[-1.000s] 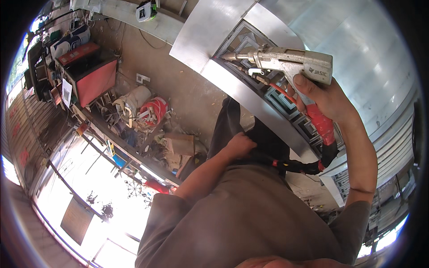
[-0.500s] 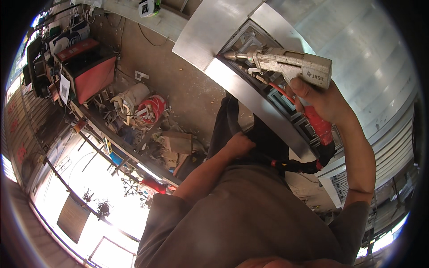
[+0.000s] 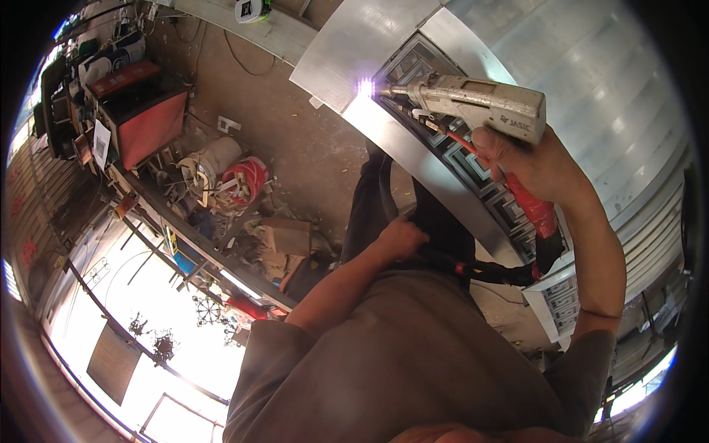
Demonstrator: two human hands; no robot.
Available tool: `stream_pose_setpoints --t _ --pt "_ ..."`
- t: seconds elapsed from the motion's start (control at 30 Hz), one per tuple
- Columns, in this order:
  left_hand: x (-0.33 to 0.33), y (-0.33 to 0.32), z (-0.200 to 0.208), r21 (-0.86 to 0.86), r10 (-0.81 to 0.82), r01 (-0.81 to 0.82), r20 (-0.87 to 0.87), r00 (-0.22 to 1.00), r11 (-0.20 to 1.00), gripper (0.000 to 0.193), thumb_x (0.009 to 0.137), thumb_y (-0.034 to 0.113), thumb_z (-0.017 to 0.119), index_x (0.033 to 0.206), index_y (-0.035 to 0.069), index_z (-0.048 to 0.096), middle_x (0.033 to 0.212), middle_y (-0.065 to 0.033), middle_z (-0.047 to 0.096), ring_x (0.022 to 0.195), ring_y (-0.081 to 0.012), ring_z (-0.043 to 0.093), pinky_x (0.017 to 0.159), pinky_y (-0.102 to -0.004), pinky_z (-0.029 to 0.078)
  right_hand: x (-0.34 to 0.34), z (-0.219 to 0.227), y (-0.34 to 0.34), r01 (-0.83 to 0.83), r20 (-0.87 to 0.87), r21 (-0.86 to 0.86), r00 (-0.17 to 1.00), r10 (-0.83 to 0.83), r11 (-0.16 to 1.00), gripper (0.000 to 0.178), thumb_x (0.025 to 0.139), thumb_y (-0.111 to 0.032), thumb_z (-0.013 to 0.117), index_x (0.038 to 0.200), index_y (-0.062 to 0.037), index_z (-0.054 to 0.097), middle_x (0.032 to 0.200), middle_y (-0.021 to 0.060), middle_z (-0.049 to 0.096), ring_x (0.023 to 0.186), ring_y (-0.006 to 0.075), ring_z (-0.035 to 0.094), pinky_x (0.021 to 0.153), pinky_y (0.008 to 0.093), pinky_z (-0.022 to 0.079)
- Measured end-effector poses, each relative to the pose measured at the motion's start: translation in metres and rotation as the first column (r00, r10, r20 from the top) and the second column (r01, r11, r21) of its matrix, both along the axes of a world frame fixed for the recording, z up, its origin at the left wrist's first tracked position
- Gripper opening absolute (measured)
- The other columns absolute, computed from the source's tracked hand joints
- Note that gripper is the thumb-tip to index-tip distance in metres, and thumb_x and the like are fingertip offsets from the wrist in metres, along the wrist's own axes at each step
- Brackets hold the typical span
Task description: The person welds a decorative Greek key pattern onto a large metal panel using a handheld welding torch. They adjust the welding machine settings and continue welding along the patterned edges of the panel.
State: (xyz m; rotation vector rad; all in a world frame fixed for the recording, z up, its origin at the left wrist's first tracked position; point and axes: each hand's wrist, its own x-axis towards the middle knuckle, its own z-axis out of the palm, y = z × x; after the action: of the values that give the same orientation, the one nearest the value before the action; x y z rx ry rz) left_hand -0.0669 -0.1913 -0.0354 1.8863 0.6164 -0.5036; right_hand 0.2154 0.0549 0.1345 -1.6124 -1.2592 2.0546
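While an arc [image 3: 365, 87] flares at 12 o'clock along the metal frame [image 3: 432, 171], the right hand [image 3: 528, 159] wraps its fingers around the welding torch [image 3: 473, 100] toward 1 o'clock; the left hand [image 3: 401, 240] curls, its grip on the cable [image 3: 502, 273] unclear. A steady nozzle [image 3: 396, 89] should favour even fusion.

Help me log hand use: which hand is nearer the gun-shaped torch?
Right: the right hand grips the torch by its handle; the left hand is lower, by the trousers.
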Motion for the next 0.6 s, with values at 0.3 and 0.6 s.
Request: stream_pose_setpoints --t 0.3,0.6 --pt "0.0018 0.0044 0.0036 -0.049 -0.033 0.031 -0.046 0.998 0.998 0.037 0.077 0.048 0.083 0.099 0.020 0.072 0.092 -0.0078 0.075 0.099 -0.0296 0.073 0.095 -0.0452 0.049 -0.0020 0.0003 -0.0004 -0.017 0.033 0.013 0.999 0.016 1.000 0.065 0.100 -0.055 0.071 0.138 -0.0026 0.062 0.095 0.0069 0.073 0.066 0.0148 0.068 0.062 0.0327 0.054" --pt "0.0046 0.0038 0.0036 -0.039 -0.012 0.011 -0.040 0.999 0.999 0.030 0.076 0.040 0.083 0.097 0.021 0.073 0.092 -0.0066 0.075 0.099 -0.0295 0.073 0.097 -0.0463 0.049 -0.0030 0.0056 0.0004 -0.025 0.050 0.019 0.998 0.024 1.000 0.066 0.100 -0.056 0.071 0.137 -0.0027 0.063 0.095 0.0065 0.073 0.066 0.0147 0.068 0.061 0.0326 0.055"
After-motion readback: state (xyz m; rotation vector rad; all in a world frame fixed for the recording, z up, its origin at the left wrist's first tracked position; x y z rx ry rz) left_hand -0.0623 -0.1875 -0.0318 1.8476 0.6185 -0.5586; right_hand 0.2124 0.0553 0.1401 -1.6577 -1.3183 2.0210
